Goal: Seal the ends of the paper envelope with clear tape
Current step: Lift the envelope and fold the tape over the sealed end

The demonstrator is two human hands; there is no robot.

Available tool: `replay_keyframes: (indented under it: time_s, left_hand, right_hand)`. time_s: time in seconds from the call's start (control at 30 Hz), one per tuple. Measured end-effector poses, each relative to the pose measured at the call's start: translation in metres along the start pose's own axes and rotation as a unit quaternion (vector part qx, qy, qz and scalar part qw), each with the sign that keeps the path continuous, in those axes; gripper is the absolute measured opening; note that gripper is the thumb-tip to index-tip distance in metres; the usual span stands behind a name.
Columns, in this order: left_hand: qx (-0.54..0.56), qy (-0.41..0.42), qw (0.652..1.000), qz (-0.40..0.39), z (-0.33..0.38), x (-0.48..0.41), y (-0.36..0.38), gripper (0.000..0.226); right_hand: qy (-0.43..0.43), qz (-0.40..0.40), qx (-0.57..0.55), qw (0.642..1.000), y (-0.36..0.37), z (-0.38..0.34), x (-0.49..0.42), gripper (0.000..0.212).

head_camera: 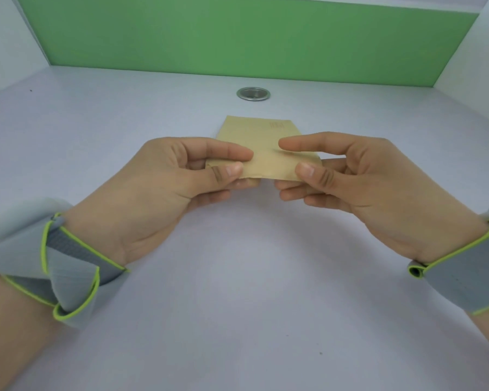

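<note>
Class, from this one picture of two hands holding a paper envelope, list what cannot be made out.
Head view:
Near end of the paper envelope: covered by the left hand and right hand, so whether it is sealed cannot be told.
Faint print by its far edge: too small and blurred.
Forearms: cut off by the bottom corners.

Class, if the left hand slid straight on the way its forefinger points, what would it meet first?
Probably the forefinger of the right hand, which points back at the left hand across the envelope; depth is unclear.
</note>
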State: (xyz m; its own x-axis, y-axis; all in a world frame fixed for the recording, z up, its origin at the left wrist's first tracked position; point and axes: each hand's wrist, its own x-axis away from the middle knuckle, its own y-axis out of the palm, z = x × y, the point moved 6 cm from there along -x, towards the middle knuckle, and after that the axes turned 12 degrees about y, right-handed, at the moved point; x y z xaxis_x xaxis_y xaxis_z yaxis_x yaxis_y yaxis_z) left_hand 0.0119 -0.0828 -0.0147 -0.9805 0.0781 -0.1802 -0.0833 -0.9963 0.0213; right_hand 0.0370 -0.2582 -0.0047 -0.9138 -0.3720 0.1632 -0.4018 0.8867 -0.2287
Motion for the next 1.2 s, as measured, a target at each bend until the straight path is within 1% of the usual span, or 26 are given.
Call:
replay_keyframes:
  time_s: [0.17,0.37,0.5,0.63,0.73,0.87,1.0,1.2]
  left_hand:
    - [0.005,0.000,1.000,-0.001,0.000,-0.001,-0.001,0.029]
    - [0.010,-0.001,1.000,-0.026,0.004,-0.001,0.001,0.035]
    - [-0.016,0.023,0.999,-0.018,0.007,0.000,0.001,0.043]
    - [-0.047,0.047,0.998,-0.015,0.008,0.000,0.002,0.038]
    - [-0.037,0.054,0.998,-0.014,0.009,0.000,0.003,0.036]
    - [-0.032,0.069,0.997,-0.001,0.012,0.000,0.002,0.037]
    - [-0.023,0.077,0.997,0.008,0.012,-0.001,0.003,0.033]
    - [-0.018,0.090,0.996,0.018,0.012,0.000,0.002,0.032]
  right_hand:
    - [-0.010,0.020,0.028,0.999,-0.004,-0.001,0.000,0.024]
    - [-0.037,0.040,0.044,0.998,-0.001,-0.005,0.001,0.024]
    - [-0.059,0.061,0.030,0.996,0.001,-0.008,0.002,0.041]
    - [-0.070,0.071,0.025,0.995,0.001,-0.009,0.003,0.041]
    - [-0.062,0.067,0.014,0.996,0.001,-0.011,0.004,0.043]
    - [-0.055,0.055,-0.006,0.997,0.003,-0.009,0.004,0.038]
    - [-0.043,0.037,-0.039,0.998,0.005,-0.006,0.003,0.036]
    - [-0.050,0.053,-0.064,0.995,0.004,-0.007,0.003,0.034]
